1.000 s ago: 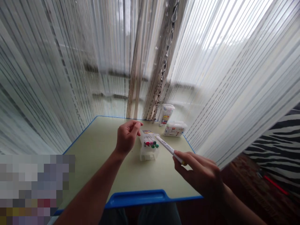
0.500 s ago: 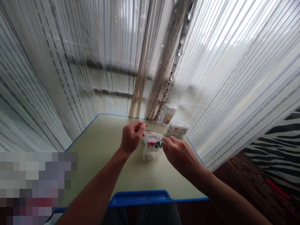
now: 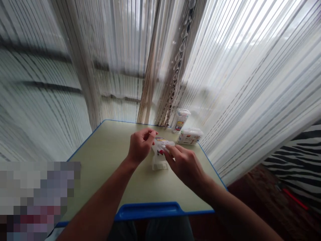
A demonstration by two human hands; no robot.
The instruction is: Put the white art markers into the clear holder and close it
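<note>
A clear plastic marker box stands on the pale green table, with coloured marker caps showing at its top. My left hand is curled against the box's left side, thumb and fingers pinched at its upper edge. My right hand reaches in from the right. Its fingers are closed over the box's top on a white marker, most of which they hide.
Two more clear marker boxes sit at the table's far right corner, one upright, one lying flat. Striped sheer curtains hang close around the table. A blue tray lip runs along the near edge. A zebra-print fabric lies at right.
My right hand carried the white marker from the right side of the table up to the box and now rests on the box's top. The left hand stayed put.
</note>
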